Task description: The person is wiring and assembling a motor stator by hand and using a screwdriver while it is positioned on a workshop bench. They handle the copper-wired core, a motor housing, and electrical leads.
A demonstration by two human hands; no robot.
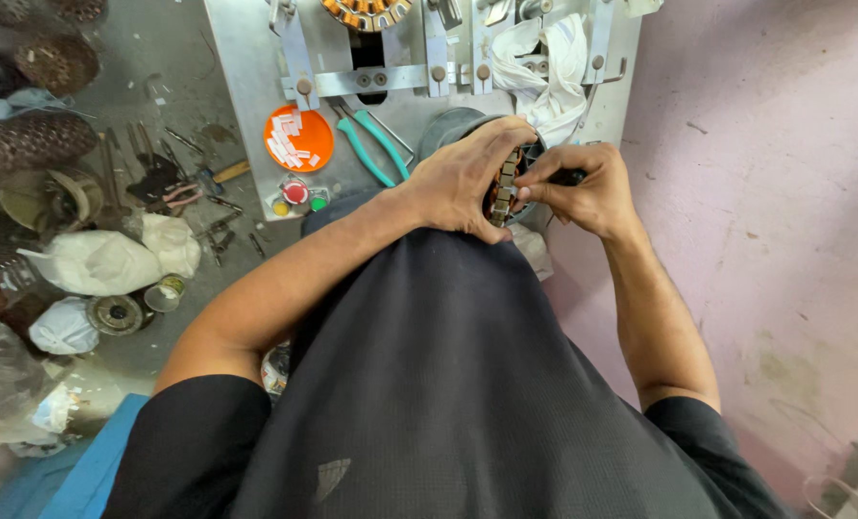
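Head view, looking straight down over the person's dark shirt. Both hands meet at a round motor stator held just above the lap, at the near edge of a grey metal workbench.

Stator: ring-shaped, dark outer body, with a row of brassy, tan slot segments showing along the rim between the two hands. Most of it is hidden by the hands; winding detail too small to tell.

Left hand: fingers curled over the top and wrapped around the stator's left side, gripping it firmly.

Right hand: fingertips pressed together in a pinch at the stator's rim, closed on a small dark object that I cannot make out.

On the bench: teal-handled pliers just left of the left hand; an orange round lid holding small white slips; a few small coloured caps below it; a crumpled white cloth beyond the hands; another copper-wound stator at the top edge.

Left of the bench, on the floor: scattered hand tools, white bags, dark wound coils. Pink wall to the right.
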